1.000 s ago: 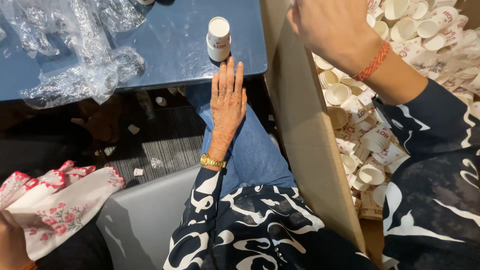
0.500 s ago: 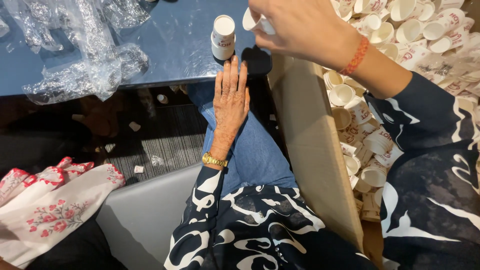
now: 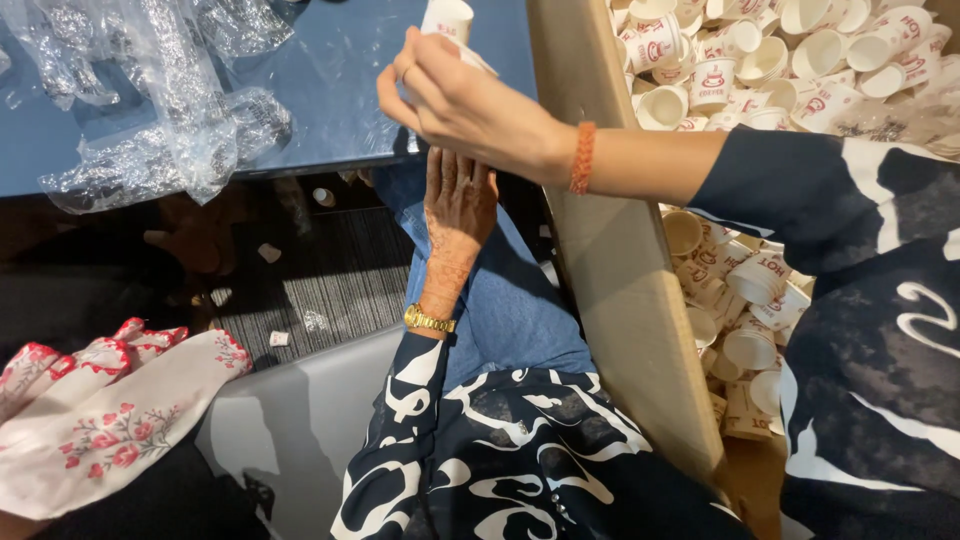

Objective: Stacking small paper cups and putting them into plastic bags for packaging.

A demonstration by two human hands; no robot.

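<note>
My right hand (image 3: 470, 105) is over the near edge of the blue table (image 3: 330, 90), its fingers closed around a white paper cup (image 3: 448, 20) that sticks up above them. What is under that cup is hidden by the hand. An orange bracelet (image 3: 583, 158) circles that wrist. My left hand (image 3: 460, 205) lies flat on my jeans-clad thigh just below the right hand, holding nothing, with its fingertips hidden. A gold watch (image 3: 428, 321) sits on its wrist.
A cardboard box (image 3: 620, 280) on my right holds several loose white paper cups (image 3: 750, 80). Crumpled clear plastic wrap (image 3: 160, 120) lies on the table's left side. Another person's white floral sleeve (image 3: 110, 420) is at lower left, next to a grey seat (image 3: 290, 430).
My right hand came out of the cup box with a cup and moved left, over the table edge where a cup stack stood. The left hand stayed on my thigh.
</note>
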